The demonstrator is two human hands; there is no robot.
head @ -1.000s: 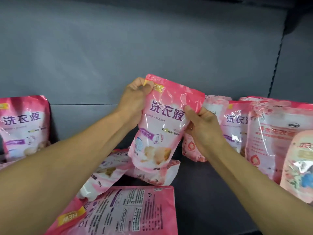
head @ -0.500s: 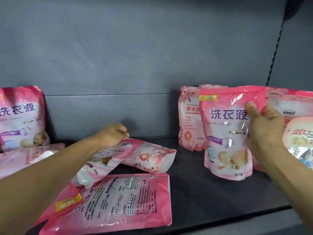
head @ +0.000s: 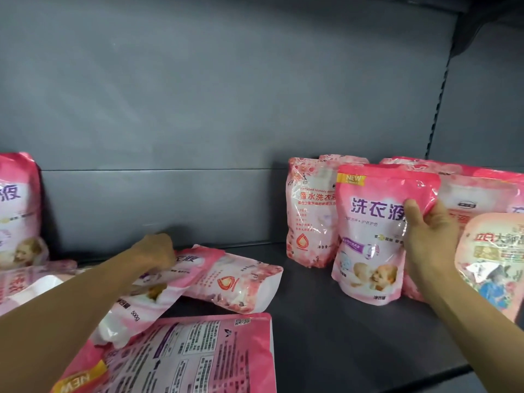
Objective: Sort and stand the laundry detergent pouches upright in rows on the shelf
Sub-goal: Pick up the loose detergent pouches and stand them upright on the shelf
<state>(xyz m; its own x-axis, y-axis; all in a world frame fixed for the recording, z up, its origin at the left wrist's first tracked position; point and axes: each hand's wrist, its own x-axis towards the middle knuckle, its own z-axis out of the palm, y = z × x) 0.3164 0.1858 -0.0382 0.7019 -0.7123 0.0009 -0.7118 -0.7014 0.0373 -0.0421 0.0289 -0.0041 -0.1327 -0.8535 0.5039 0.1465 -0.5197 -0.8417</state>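
right hand fingers hold upright pouch | left hand fingers unclear | three pouches flat

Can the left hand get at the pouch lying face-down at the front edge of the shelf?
Probably yes. The face-down pouch lies on top at the shelf's front edge with nothing covering it. The left hand is on another lying pouch just behind, so it would have to come off that one first.
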